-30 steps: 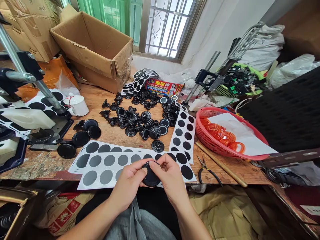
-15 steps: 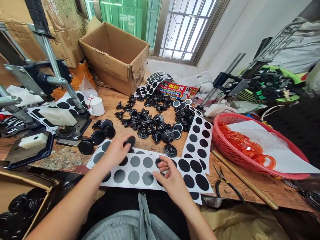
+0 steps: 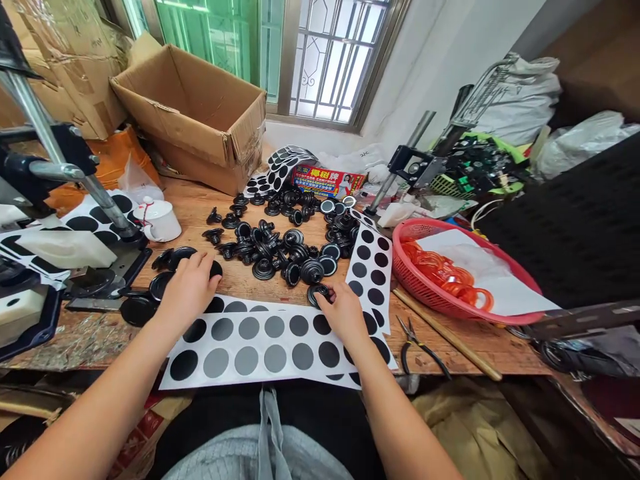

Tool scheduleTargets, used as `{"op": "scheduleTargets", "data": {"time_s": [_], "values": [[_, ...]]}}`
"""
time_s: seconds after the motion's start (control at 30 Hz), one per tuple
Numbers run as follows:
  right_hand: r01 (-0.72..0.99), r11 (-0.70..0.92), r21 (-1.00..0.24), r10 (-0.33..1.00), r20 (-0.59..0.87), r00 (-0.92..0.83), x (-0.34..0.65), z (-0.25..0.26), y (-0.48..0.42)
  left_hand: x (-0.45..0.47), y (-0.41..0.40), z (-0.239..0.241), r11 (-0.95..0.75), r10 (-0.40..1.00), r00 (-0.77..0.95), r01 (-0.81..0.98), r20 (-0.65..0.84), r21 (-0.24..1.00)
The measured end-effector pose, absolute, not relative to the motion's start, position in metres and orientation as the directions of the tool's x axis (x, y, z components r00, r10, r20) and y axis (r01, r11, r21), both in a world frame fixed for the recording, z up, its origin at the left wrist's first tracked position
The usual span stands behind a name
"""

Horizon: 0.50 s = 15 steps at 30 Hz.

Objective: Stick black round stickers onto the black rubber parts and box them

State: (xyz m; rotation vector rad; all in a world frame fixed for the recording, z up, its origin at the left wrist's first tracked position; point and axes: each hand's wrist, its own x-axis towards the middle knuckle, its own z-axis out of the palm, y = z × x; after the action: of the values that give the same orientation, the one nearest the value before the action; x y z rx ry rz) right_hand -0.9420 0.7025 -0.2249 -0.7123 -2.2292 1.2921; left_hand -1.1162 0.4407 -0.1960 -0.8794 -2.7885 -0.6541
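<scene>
My left hand (image 3: 189,288) lies palm down at the left of the wooden table, fingers closed over a flat black round cap (image 3: 216,269) among a few similar caps (image 3: 137,309). My right hand (image 3: 344,311) reaches to the near edge of a pile of black ribbed parts (image 3: 285,240), and its fingertips pinch one ribbed part (image 3: 319,293). Between and below both hands lies a white sheet of black and grey round stickers (image 3: 260,347). A second sticker sheet (image 3: 371,263) lies to the right of my right hand.
A red basket (image 3: 406,275) of orange rings (image 3: 443,272) sits to the right, with pliers (image 3: 420,347) and a wooden stick (image 3: 447,335) before it. A hand press (image 3: 75,173) and white cup (image 3: 157,220) stand left. An open cardboard box (image 3: 195,113) is behind.
Both hands held one black cap near my body. The left hand carried it out to the caps at the left. The right hand moved forward onto a ribbed part at the pile's edge.
</scene>
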Motion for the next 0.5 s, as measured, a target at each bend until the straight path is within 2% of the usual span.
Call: {"op": "scheduleTargets", "data": {"time_s": [0.03,0.1,0.13,0.17,0.23,0.3,0.33,0.4,0.43,0.5], "values": [[0.201,0.379,-0.903,0.639,0.098,-0.763,-0.94,-0.222,0.698,-1.103,0.445,-0.194,0.68,0.536,-0.805,0.59,0.255,0.435],[0.196,0.286,-0.938,0.61,0.021,-0.792,-0.933,-0.216,0.68,-1.07,0.46,-0.194,0.465,0.621,-0.77,0.514,0.149,0.721],[0.189,0.229,-0.955,0.573,-0.025,-0.819,-0.927,-0.214,0.67,-1.052,0.469,-0.194,0.339,0.684,-0.728,0.357,0.032,0.871],[0.182,0.161,-0.97,0.522,-0.073,-0.85,-0.92,-0.212,0.659,-1.035,0.479,-0.195,0.219,0.77,-0.634,0.159,-0.07,0.963],[0.177,-0.049,-0.983,0.375,-0.182,-0.909,-0.906,-0.211,0.645,-1.006,0.5,-0.199,0.083,0.872,-0.469,-0.143,-0.141,0.986],[0.194,-0.19,-0.962,0.289,-0.244,-0.926,-0.888,-0.213,0.648,-0.988,0.519,-0.203,0.056,0.9,-0.4,-0.294,-0.175,0.954],[0.203,-0.178,-0.963,0.32,-0.251,-0.913,-0.878,-0.216,0.657,-0.983,0.529,-0.205,0.058,0.898,-0.395,-0.333,-0.195,0.941],[0.246,0.055,-0.968,0.508,-0.185,-0.841,-0.855,-0.221,0.684,-0.978,0.548,-0.207,0.045,0.893,-0.389,-0.422,-0.226,0.905],[0.295,0.227,-0.928,0.621,-0.095,-0.778,-0.844,-0.224,0.7,-0.976,0.558,-0.208,0.028,0.893,-0.386,-0.468,-0.233,0.883],[0.415,0.526,-0.742,0.683,0.078,-0.726,-0.826,-0.229,0.729,-0.972,0.579,-0.211,-0.011,0.894,-0.381,-0.543,-0.235,0.839]]}}
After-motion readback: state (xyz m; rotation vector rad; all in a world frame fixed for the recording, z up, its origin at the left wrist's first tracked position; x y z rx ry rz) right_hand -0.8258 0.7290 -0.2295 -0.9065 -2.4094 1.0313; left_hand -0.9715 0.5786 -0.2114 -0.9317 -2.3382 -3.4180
